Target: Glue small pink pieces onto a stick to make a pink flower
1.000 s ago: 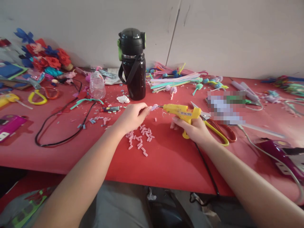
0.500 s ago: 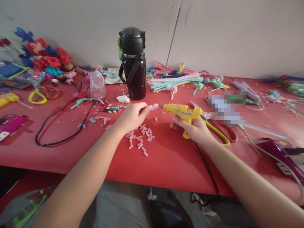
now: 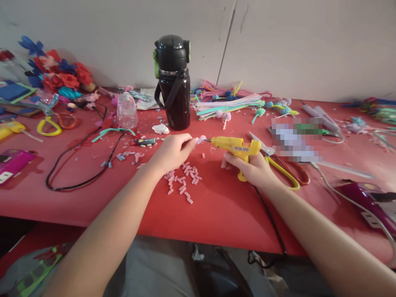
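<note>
Between the thumb and fingers of my left hand (image 3: 177,150) is a small fuzzy lilac piece (image 3: 201,139), its far end sticking out to the right. My right hand (image 3: 252,167) is wrapped round the grip of a yellow hot glue gun (image 3: 232,144). The gun's metal nozzle points left and is at the lilac piece; whether they touch I cannot tell. Several short pink cut pieces (image 3: 182,179) lie loose on the red table below my left hand. Scissors (image 3: 283,171) with yellow and red handles rest just beyond my right hand.
A black bottle (image 3: 177,95) stands upright at the back, beside a clear plastic bottle (image 3: 126,110). Bundled pastel stems (image 3: 229,105) lie behind the glue gun. Paper flowers (image 3: 62,74) fill the back left. Purple power strips (image 3: 368,202) and a black cord (image 3: 64,187) lie on the table (image 3: 148,214).
The glue gun and my right hand have shifted very slightly left. My left hand holds almost the same place, still pinching the lilac piece.
</note>
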A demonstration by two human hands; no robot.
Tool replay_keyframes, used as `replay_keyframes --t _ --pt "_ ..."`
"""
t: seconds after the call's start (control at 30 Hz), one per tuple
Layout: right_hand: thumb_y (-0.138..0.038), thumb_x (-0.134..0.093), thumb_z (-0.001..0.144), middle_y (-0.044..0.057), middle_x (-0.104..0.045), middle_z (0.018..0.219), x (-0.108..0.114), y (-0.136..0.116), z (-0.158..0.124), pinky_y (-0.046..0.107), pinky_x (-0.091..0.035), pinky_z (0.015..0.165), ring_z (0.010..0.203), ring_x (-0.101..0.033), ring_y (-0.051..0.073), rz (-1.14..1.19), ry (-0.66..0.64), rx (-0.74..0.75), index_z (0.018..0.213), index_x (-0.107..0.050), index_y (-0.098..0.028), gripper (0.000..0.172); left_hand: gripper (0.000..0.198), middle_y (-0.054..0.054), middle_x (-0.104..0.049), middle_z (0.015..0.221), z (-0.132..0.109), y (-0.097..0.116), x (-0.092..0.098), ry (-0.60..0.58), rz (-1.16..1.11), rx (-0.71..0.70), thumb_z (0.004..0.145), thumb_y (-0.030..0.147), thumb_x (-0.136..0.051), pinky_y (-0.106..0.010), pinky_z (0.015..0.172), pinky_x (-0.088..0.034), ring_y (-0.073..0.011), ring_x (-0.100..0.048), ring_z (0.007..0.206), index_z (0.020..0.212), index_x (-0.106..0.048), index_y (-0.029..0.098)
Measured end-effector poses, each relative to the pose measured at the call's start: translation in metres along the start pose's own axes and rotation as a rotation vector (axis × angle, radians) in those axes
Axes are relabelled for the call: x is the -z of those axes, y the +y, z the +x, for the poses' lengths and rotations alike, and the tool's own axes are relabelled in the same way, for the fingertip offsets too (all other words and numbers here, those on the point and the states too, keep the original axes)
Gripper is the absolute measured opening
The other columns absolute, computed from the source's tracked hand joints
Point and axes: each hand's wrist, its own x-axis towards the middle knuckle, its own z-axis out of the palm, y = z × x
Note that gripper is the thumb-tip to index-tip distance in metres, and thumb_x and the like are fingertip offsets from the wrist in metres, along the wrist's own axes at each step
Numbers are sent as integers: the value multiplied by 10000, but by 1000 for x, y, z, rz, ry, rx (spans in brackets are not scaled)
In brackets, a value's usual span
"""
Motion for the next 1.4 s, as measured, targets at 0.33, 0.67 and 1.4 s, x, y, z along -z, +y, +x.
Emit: replay_keyframes --t 0.33,0.67,1.4 --pt "-504 -722 872 66 -733 761 -1 -2 -2 323 -579 715 717 -676 191 11 -16 -17 757 -707 -185 340 402 30 -456 608 0 -1 -1 -14 -5 11 1011 424 -486 -300 585 -269 -126 -397 586 686 -498 188" --pt "-488 -718 859 64 -739 779 5 -5 -1 327 -555 678 714 -672 196 -33 61 -14 800 -713 -197 296 459 25 -379 570 2 -5 0 51 31 24 1010 458 -479 -302 559 -247 -134 -369 569 635 -413 202" --pt "-605 -718 780 10 -548 561 39 7 1 313 -314 489 499 -501 178 -757 230 -7 673 -562 -235 415 285 17 -557 631 6 -11 8 4 -159 133 1011 353 -486 -277 561 -358 -132 -477 545 818 -605 179"
